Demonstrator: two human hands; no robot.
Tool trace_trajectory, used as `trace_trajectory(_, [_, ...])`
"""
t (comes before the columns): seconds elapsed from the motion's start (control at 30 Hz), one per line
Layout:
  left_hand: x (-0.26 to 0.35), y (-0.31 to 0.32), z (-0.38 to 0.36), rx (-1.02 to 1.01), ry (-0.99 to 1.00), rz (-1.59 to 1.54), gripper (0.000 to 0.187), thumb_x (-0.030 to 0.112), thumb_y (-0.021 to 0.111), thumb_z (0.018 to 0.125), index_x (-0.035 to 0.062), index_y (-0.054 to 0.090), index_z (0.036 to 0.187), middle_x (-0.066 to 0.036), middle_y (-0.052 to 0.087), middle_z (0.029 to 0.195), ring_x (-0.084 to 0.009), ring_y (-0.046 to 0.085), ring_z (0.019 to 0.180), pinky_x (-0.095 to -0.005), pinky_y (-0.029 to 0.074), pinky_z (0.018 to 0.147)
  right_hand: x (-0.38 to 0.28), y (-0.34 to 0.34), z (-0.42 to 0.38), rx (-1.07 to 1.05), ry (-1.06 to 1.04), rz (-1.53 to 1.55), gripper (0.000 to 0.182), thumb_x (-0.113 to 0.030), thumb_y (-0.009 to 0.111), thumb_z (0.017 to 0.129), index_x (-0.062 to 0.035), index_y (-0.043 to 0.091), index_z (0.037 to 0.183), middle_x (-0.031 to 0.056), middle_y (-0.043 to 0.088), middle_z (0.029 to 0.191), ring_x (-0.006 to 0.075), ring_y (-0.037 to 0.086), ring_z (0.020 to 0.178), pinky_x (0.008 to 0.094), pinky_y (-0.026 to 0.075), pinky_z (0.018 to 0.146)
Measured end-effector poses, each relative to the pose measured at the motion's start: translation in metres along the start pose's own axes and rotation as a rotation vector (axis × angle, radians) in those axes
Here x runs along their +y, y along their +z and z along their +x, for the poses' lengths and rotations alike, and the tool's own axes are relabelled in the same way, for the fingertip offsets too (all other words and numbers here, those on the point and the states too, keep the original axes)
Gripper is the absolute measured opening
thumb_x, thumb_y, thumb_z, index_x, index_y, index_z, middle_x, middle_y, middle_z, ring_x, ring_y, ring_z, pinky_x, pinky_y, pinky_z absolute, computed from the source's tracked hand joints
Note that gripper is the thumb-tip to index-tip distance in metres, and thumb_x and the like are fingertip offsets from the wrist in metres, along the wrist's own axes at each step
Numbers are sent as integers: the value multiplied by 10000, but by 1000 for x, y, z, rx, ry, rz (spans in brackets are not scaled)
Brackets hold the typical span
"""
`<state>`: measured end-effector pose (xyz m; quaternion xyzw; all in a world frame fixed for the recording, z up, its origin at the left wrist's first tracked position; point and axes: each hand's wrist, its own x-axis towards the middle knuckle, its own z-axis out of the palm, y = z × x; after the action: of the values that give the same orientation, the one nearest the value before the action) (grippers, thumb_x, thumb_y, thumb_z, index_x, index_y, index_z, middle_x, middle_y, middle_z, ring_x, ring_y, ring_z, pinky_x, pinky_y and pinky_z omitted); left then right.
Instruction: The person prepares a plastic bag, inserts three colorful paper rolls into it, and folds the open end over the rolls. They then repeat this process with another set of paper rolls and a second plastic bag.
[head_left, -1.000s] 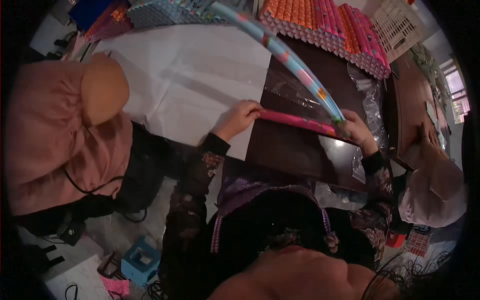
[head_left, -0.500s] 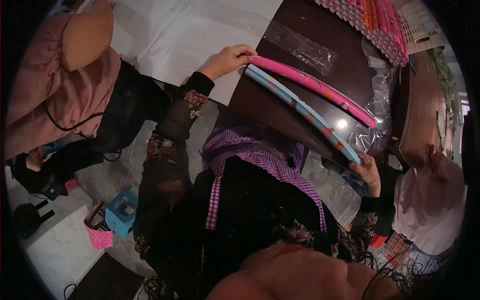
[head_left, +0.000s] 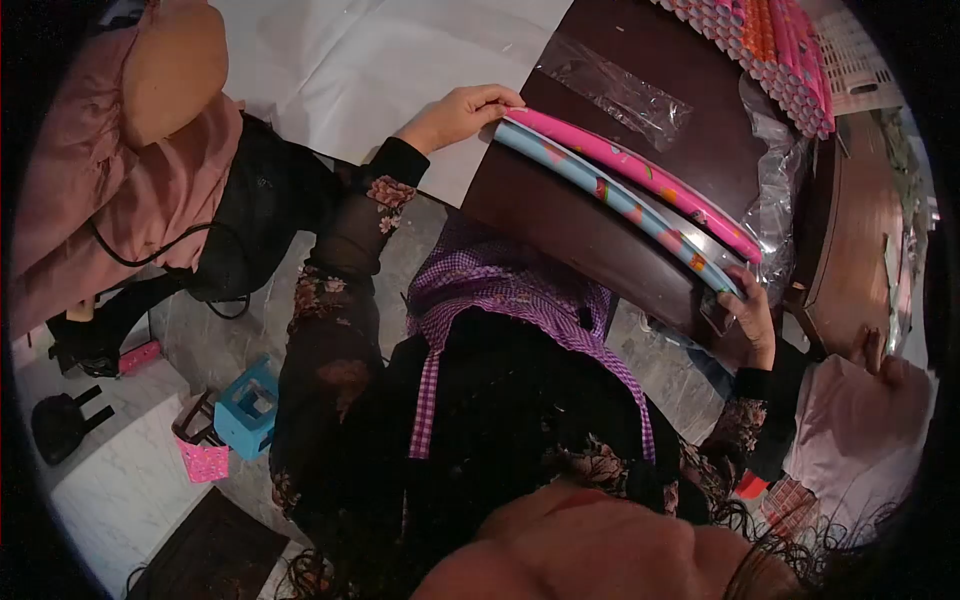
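Note:
A pink wrapping-paper roll [head_left: 640, 172] with a colourful print lies slanting across the dark brown table [head_left: 560, 235]. Along its near side runs a light blue printed wrapping-paper roll [head_left: 610, 200], with a narrow gap between them toward the right. My left hand [head_left: 462, 117] pinches the left end of the pink roll, its fingertips close to the blue roll's end. At the other end, my right hand [head_left: 752, 312] is closed around the blue roll's tip, near the table's front edge. Part of that grip is hidden.
Stacked printed rolls [head_left: 765, 60] stand at the far right beside a white plastic basket [head_left: 855, 65]. Clear plastic sleeves [head_left: 620, 90] lie on the table. White sheeting [head_left: 400, 60] covers the left surface. People sit on both sides; a blue plastic holder [head_left: 245, 410] is at lower left.
My right hand has moved up and slightly right, bringing the blue roll's right end closer to the pink roll. My left hand has stayed at the left ends.

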<state>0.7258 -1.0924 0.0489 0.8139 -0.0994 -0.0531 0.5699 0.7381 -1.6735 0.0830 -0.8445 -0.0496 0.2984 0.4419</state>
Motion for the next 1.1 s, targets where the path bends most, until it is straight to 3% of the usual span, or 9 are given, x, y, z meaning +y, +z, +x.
trace_trajectory(0.2, [-5, -1, 2, -39, 63, -8, 271, 54, 499, 984, 49, 628, 1222, -25, 653, 1149, -124, 589, 1060, -274, 470, 926, 14, -5, 13, 64, -111, -50, 396, -134, 757, 788, 11, 629, 1134, 57, 604, 1036, 172, 564, 953, 284, 437, 860])
trace_trajectory(0.27, [-5, -1, 2, -26, 38, -19, 286, 36, 488, 980, 50, 629, 1229, -33, 653, 1169, -136, 593, 1065, -277, 470, 931, 11, -4, 16, 147, -236, -301, 386, -123, 739, 812, 27, 622, 1148, 89, 591, 1027, 188, 574, 958, 288, 440, 861])
trace_trajectory(0.5, [-1, -3, 0, -39, 95, 20, 269, 57, 503, 951, 50, 655, 1172, -71, 673, 1158, -198, 609, 1085, -308, 469, 950, 3, -2, 21, 175, -191, -354, 368, -122, 715, 846, 42, 618, 1161, 113, 594, 1030, 222, 585, 986, 307, 450, 860])
trace_trajectory(0.6, [-7, -7, -3, -110, 188, 126, 362, 55, 478, 944, 63, 612, 1280, -61, 627, 1243, -171, 573, 1137, -304, 476, 934, 2, -5, 24, 208, -391, -489, 404, -151, 735, 858, 40, 613, 1192, 141, 636, 1150, 236, 596, 1085, 334, 457, 927])
trace_trajectory(0.7, [-2, -4, -6, -122, 77, 65, 447, 70, 542, 876, 59, 573, 1322, -109, 588, 1327, -256, 548, 1210, -359, 426, 1033, -4, -1, 22, 181, -120, -311, 442, -123, 735, 858, 22, 580, 1246, 139, 647, 1211, 218, 600, 1119, 338, 467, 945])
trace_trajectory(0.73, [-1, -5, -4, -148, 56, 119, 490, 82, 579, 846, 62, 562, 1335, -106, 575, 1344, -263, 530, 1234, -362, 413, 1049, 0, -3, 22, 184, -286, -346, 468, -120, 731, 861, 20, 558, 1272, 146, 646, 1210, 217, 601, 1120, 335, 473, 941])
trace_trajectory(0.8, [8, -10, -5, -177, 79, 162, 578, 97, 661, 786, 66, 547, 1351, -101, 553, 1375, -275, 511, 1255, -365, 392, 1074, 0, -3, 18, 207, -264, -257, 406, -130, 730, 848, 14, 605, 1207, 150, 642, 1200, 245, 607, 1102, 344, 475, 937])
trace_trajectory(0.9, [24, 0, -7, -129, 57, 126, 695, 102, 778, 699, 70, 544, 1353, -95, 541, 1396, -275, 505, 1247, -366, 388, 1076, -8, -5, 15, 251, -365, -512, 383, -188, 735, 829, -24, 645, 1162, 166, 638, 1149, 321, 584, 1102, 396, 467, 939])
trace_trajectory(1.1, [24, 2, -5, -121, 223, 335, 600, 84, 752, 747, 81, 580, 1322, -90, 555, 1371, -273, 509, 1222, -364, 408, 1034, -11, -5, 12, 280, -335, -525, 392, -133, 753, 783, -15, 648, 1142, 155, 639, 1133, 331, 566, 1125, 395, 440, 973])
